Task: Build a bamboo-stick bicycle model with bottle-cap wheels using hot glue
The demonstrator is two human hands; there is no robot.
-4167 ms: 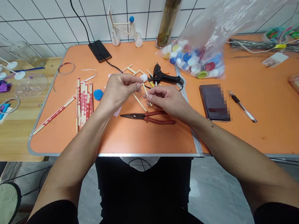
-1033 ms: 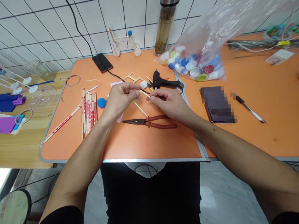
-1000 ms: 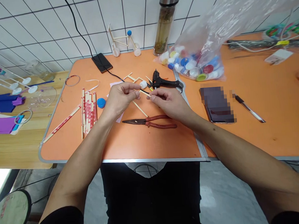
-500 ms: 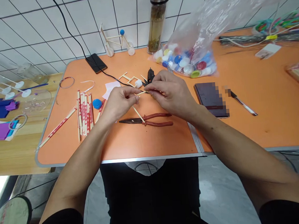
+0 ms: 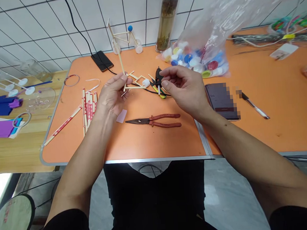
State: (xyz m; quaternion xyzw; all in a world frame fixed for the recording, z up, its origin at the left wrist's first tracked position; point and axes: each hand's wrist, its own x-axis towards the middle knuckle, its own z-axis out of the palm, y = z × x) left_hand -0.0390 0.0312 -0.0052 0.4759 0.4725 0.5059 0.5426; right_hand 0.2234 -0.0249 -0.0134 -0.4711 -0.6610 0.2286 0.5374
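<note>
My left hand (image 5: pixel 113 95) is closed on an L-shaped piece made of two thin wooden sticks (image 5: pixel 121 63), pinched near its corner. One stick points up toward the wall, the other lies level to the right. My right hand (image 5: pixel 190 91) hovers right of it, fingers curled but apart, with nothing visible in them. Beside its fingertips lies a black glue gun (image 5: pixel 158 76), over yellow-handled scissors (image 5: pixel 160 93). Behind the held piece rests a small stick frame (image 5: pixel 133 76) with a white cap (image 5: pixel 146 83). Red-handled long-nose pliers (image 5: pixel 166 116) lie nearer to me.
Wrapped chopsticks (image 5: pixel 90 107) lie on the left. A stick model with a blue ball (image 5: pixel 130 28), a phone (image 5: pixel 101 61) and a tea bottle (image 5: pixel 165 25) are along the wall. On the right are a bag of bottle caps (image 5: pixel 191 58), a dark notebook (image 5: pixel 219 103) and a pen (image 5: pixel 255 106).
My hands have moved apart. The left now holds the sticks up as an L, while the right has let go and drawn back right. The stick across the pliers has left there.
</note>
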